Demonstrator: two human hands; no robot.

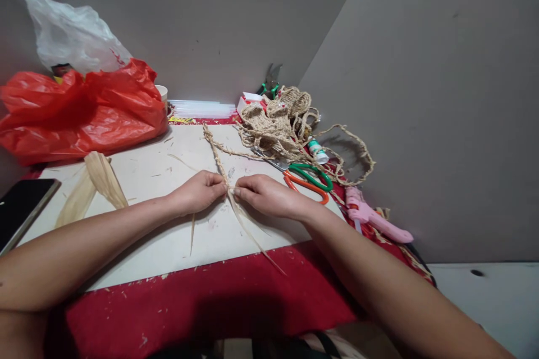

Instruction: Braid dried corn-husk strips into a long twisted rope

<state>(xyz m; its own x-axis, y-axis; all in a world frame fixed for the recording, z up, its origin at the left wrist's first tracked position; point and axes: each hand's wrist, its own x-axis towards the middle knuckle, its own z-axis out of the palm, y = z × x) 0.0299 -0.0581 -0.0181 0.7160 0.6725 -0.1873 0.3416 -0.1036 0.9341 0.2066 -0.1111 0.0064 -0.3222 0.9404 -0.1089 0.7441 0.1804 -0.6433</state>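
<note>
A braided straw cord (217, 158) runs across the white board (147, 258) toward me. Its near end is pinched between the fingertips of my left hand (202, 193). My right hand (267, 195) faces it closely, thumb and forefinger closed on the strands at the same spot. Below the fingers loose straw strands (248, 230) trail down to the board's near edge. Scissors (309, 176) with a green and an orange handle lie just beyond my right wrist. Dry husk strips (103, 179) rest beyond my left forearm.
A heap of braided cord (282, 123) sits at the back right, with pliers (272, 81) behind it. A pink glue gun (374, 216) lies at the right edge. On the left are a red plastic bag (84, 112) and a phone (25, 207). Grey walls (236, 22) stand close behind.
</note>
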